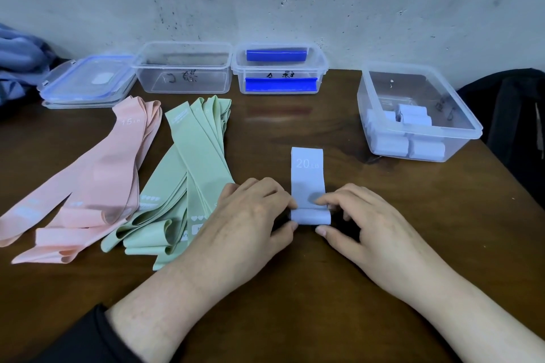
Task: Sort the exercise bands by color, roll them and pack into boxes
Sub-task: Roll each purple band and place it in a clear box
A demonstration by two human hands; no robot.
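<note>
Near table centre, lavender band [307, 177] lies flat, its near end rolled; left hand [253, 215] and right hand [365, 221] pinch the roll's two ends with curled fingers. Risk: elastic springs open if either pinch slackens. Print reads "20 LB"; pink bands [97, 174] show "15 LB". Green bands [191, 162] lie between; right box [418, 115] holds finished rolls

My dark wooden table [295, 289] carries pink bands [97, 186] far left, green bands [191, 174] beside them, and a lilac band [308, 177] near me. Along the far edge sit stacked lids [88, 82] and three clear boxes [184, 68] [280, 68] [413, 115].
</note>
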